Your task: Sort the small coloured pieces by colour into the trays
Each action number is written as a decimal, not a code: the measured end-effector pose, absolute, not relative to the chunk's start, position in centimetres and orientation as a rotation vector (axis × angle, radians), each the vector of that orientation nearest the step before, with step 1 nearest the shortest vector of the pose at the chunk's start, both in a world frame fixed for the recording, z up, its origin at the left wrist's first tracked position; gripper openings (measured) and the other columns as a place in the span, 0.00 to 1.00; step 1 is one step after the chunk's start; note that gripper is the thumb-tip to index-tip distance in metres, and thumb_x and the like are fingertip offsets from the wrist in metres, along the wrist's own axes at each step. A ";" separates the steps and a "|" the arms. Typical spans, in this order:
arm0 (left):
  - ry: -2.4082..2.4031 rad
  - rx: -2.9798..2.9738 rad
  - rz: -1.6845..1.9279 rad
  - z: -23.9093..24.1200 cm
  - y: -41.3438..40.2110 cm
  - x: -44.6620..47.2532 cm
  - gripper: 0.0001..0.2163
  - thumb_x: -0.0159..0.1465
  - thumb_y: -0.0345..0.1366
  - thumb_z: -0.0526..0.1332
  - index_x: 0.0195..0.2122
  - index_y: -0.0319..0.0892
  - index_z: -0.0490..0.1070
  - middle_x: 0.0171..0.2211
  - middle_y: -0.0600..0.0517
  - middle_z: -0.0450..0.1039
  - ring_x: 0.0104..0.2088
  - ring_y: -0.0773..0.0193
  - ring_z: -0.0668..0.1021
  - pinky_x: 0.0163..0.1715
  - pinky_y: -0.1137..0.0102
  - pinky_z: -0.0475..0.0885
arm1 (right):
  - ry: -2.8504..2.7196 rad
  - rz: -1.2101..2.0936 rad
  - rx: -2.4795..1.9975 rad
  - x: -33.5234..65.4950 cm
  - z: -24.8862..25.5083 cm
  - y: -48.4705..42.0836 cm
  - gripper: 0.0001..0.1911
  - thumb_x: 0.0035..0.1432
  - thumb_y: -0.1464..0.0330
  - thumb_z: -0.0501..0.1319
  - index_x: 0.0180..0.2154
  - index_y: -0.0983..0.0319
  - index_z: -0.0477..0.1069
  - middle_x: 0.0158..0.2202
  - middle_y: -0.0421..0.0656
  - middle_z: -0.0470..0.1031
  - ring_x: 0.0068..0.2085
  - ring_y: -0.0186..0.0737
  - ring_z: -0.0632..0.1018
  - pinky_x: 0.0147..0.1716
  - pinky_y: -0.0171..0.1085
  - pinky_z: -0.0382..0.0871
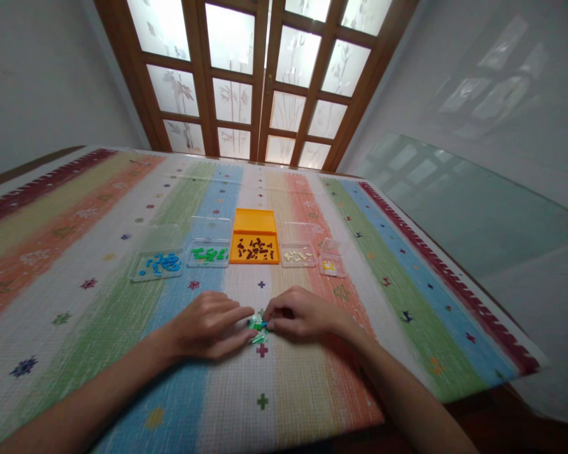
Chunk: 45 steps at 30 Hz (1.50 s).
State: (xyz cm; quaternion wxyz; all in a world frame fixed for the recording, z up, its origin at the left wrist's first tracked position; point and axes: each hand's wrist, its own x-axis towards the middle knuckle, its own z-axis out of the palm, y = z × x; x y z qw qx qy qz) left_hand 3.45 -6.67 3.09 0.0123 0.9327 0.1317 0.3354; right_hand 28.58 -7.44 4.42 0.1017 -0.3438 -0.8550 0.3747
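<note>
A small cluster of green and pale-green plastic pieces [257, 328] lies on the striped tablecloth in front of me. Its parts are too small to make out one by one. My left hand [215, 325] rests at its left side, with thumb and forefinger set around the cluster's edges. From the right, my right hand [298, 313] pinches a small blue piece [264, 324] against the cluster. The fingertips partly hide both the blue piece and the green ones.
Beyond my hands stand open boxes: a clear one with blue pieces [157, 266], one with green pieces [209, 254], an orange box [254, 221] with dark brown pieces, one with cream pieces [297, 255], and a small one with yellow pieces [329, 267]. Glass-paned doors [260, 82] rise behind the table.
</note>
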 end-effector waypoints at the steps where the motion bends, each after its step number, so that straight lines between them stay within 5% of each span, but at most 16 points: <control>1: 0.406 2.914 1.031 3.1 -6.7 3.5 0.09 0.72 0.39 0.57 0.43 0.39 0.71 0.21 0.55 0.72 0.19 0.64 0.74 0.21 0.68 0.68 | -2.483 1.120 -1.028 28.6 4.5 -7.5 0.08 0.60 0.71 0.63 0.39 0.65 0.80 0.25 0.39 0.73 0.25 0.31 0.68 0.27 0.31 0.60; 14: 0.473 3.014 1.156 3.5 -5.2 2.5 0.06 0.72 0.30 0.56 0.44 0.39 0.72 0.23 0.56 0.75 0.20 0.68 0.74 0.21 0.71 0.67 | -2.181 1.173 -1.102 27.5 4.3 -7.9 0.17 0.67 0.60 0.59 0.48 0.65 0.75 0.24 0.35 0.67 0.25 0.31 0.67 0.26 0.32 0.58; 24: 1.585 2.691 0.833 7.8 0.2 -7.4 0.15 0.66 0.45 0.56 0.34 0.40 0.76 0.17 0.59 0.66 0.19 0.71 0.68 0.25 0.75 0.62 | -2.399 0.948 -1.242 28.6 4.6 -7.2 0.13 0.58 0.75 0.60 0.44 0.64 0.77 0.32 0.43 0.78 0.30 0.34 0.73 0.32 0.33 0.64; 35: 1.653 2.606 0.306 6.8 2.1 -9.9 0.15 0.63 0.43 0.56 0.34 0.38 0.78 0.17 0.56 0.68 0.19 0.67 0.69 0.26 0.74 0.59 | -2.507 0.927 -0.999 28.2 3.9 -7.3 0.14 0.59 0.78 0.59 0.44 0.63 0.79 0.39 0.45 0.81 0.37 0.37 0.77 0.41 0.35 0.69; 45: 1.649 2.715 0.660 7.8 0.6 -8.6 0.18 0.63 0.46 0.53 0.29 0.41 0.76 0.16 0.56 0.67 0.19 0.68 0.68 0.26 0.73 0.62 | -2.483 0.934 -1.052 28.1 3.4 -7.4 0.11 0.59 0.76 0.60 0.41 0.63 0.79 0.36 0.44 0.80 0.36 0.36 0.76 0.38 0.35 0.68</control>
